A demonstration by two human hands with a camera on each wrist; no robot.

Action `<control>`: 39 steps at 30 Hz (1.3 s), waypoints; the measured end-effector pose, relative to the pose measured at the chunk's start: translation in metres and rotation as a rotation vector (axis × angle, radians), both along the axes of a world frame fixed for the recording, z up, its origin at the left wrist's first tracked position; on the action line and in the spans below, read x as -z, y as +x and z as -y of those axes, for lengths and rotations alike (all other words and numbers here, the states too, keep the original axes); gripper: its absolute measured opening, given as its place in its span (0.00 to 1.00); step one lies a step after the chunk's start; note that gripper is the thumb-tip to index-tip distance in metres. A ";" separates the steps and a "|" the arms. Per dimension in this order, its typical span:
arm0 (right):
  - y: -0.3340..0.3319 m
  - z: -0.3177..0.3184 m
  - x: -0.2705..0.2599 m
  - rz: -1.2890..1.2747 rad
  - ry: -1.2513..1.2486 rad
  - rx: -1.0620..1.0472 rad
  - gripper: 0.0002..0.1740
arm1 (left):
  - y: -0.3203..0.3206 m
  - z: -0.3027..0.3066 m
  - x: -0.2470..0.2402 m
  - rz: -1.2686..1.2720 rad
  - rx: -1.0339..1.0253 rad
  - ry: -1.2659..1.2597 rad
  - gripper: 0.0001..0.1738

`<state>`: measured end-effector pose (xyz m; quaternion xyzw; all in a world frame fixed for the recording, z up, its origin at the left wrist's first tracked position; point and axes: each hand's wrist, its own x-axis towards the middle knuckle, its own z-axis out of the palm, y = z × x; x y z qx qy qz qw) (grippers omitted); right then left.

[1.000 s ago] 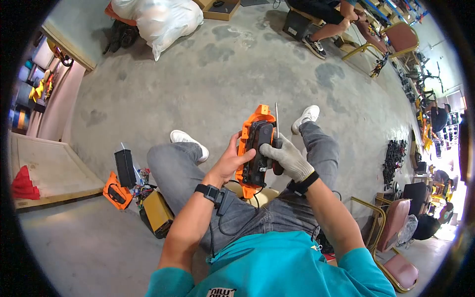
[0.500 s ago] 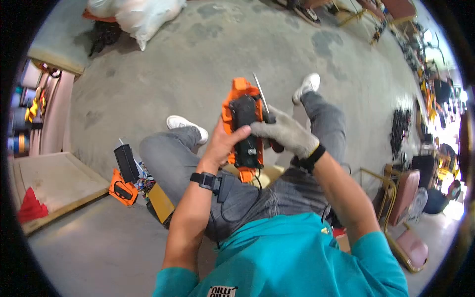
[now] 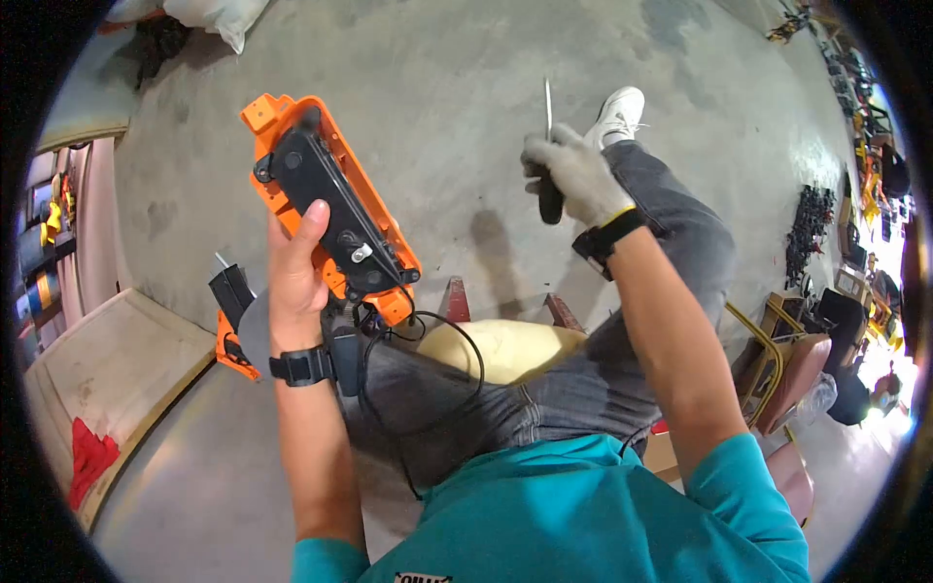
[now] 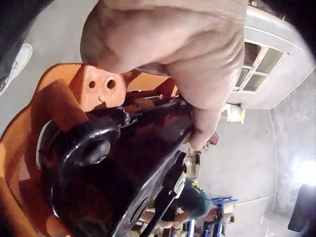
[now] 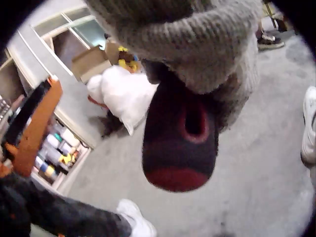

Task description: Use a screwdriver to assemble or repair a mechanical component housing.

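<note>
In the head view my bare left hand (image 3: 299,272) grips an orange housing (image 3: 364,199) with a black part (image 3: 326,194) fixed inside it, my thumb lying on the black part. A silver bolt or knob (image 3: 362,253) shows near its lower end. The left wrist view shows the same black part (image 4: 123,168) and orange shell (image 4: 24,148) close under my fingers (image 4: 197,64). Well to the right, my gloved right hand (image 3: 578,175) holds a screwdriver by its dark handle (image 3: 551,199), shaft pointing away from me. Its red-ended handle (image 5: 180,143) fills the right wrist view.
A yellow cushion-like piece (image 3: 501,350) lies between my legs, with a black cable (image 3: 476,360) beside it. Another orange part (image 3: 231,345) is on the floor at left, near a board (image 3: 117,350) with a red cloth (image 3: 89,457). Chairs (image 3: 797,379) stand at right.
My hands have moved apart: the left carried the orange housing up and left, tilting it, while the right came off it with the screwdriver. The head view has also shifted.
</note>
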<state>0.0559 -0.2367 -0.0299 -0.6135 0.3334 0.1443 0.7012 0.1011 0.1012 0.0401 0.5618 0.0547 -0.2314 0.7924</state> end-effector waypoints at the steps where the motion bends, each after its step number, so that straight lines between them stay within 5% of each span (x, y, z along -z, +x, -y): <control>1: -0.003 -0.004 0.041 -0.032 -0.074 -0.033 0.18 | 0.007 0.003 0.000 -0.011 0.016 0.008 0.25; 5: -0.031 -0.029 0.136 -0.312 -0.271 -0.167 0.29 | 0.014 0.009 0.002 -0.071 -0.068 0.148 0.29; 7: -0.044 -0.058 0.152 -0.542 -0.335 -0.428 0.35 | 0.014 0.018 -0.002 -0.115 -0.143 0.256 0.35; 9: -0.086 -0.098 0.221 -0.111 -0.499 -0.961 0.31 | 0.015 0.019 0.003 -0.139 -0.168 0.301 0.37; 10: -0.068 -0.119 0.213 -0.165 -0.577 -1.245 0.23 | 0.012 0.016 0.006 -0.150 -0.187 0.338 0.39; 12: -0.076 -0.146 0.228 0.006 -0.561 -1.211 0.17 | 0.002 -0.001 0.014 -0.232 -0.245 0.368 0.45; 14: -0.054 -0.174 0.227 -0.252 -0.402 -1.370 0.19 | -0.011 -0.012 0.016 -0.331 -0.278 0.354 0.51; 17: -0.031 -0.190 0.216 -0.284 -0.325 -1.373 0.22 | -0.021 0.001 0.005 -0.328 -0.269 0.527 0.59; 19: -0.056 -0.213 0.255 -0.353 -0.333 -1.279 0.19 | -0.013 0.013 -0.011 -0.514 -0.336 0.537 0.63; 20: -0.067 -0.220 0.270 -0.410 -0.350 -1.188 0.17 | -0.014 0.013 -0.008 -0.527 -0.332 0.540 0.63; 22: -0.064 -0.215 0.267 -0.258 -0.378 -1.327 0.15 | -0.016 0.013 -0.004 -0.463 -0.221 0.474 0.60; 23: -0.060 -0.216 0.264 -0.276 -0.386 -1.309 0.15 | -0.018 0.021 -0.004 -0.519 -0.391 0.419 0.57; 27: -0.076 -0.224 0.275 -0.082 -0.513 -1.382 0.12 | -0.017 0.021 -0.004 -0.535 -0.418 0.342 0.55; 30: -0.070 -0.218 0.277 -0.096 -0.515 -1.457 0.11 | -0.017 0.012 0.002 -0.491 -0.367 0.283 0.54; 32: -0.070 -0.210 0.287 -0.076 -0.536 -1.524 0.12 | -0.021 -0.001 0.009 -0.287 -0.145 0.217 0.56; 39: -0.027 -0.126 0.281 -0.240 -0.740 -1.375 0.17 | -0.010 0.033 -0.019 -0.536 -0.390 0.431 0.64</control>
